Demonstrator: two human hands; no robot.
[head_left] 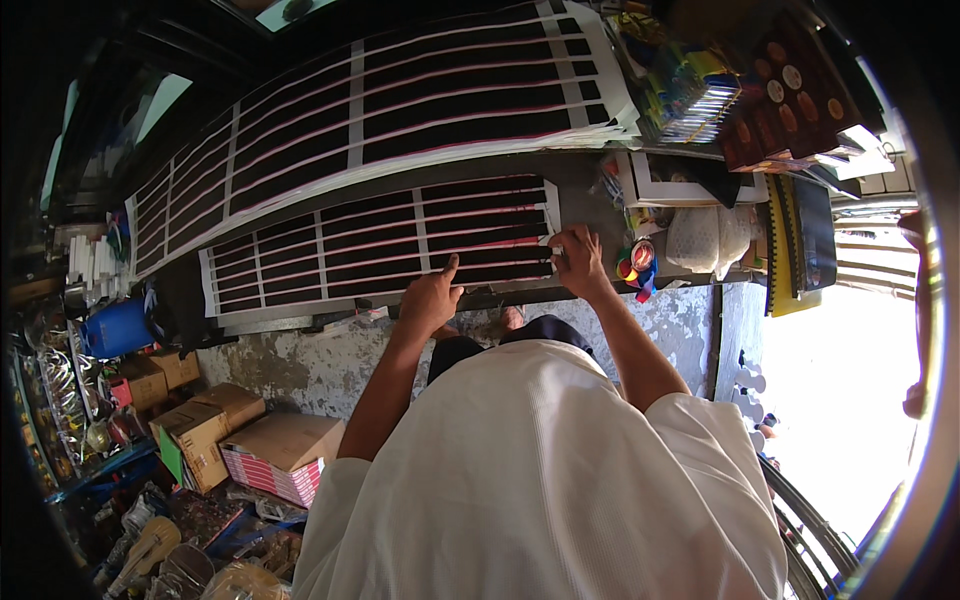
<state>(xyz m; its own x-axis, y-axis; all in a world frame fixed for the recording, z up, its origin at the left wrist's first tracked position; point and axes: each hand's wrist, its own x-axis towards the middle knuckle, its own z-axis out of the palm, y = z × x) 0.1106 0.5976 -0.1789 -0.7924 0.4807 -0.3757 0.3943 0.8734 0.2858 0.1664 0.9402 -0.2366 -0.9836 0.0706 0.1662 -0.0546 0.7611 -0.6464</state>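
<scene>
A long sheet of black strips divided by thin pale and reddish lines (370,240) lies on the dark counter, its white border showing at both ends. My left hand (430,300) rests at its near edge, index finger stretched out over the strips and the other fingers curled. At the sheet's right end is my right hand (580,260), with bent fingers spread apart and fingertips touching the border. A bright red stretch of line runs towards those fingertips. Nothing held shows in either hand. Beyond lies a thick stack of larger, similar black-striped sheets (400,90).
Rolls of coloured tape (636,265) and a white plastic bag (708,240) sit right of my right hand. Packets of pens (700,100) stand at the far right. Cardboard boxes (285,440) and a blue container (115,328) are at the left. Bright daylight enters at the right.
</scene>
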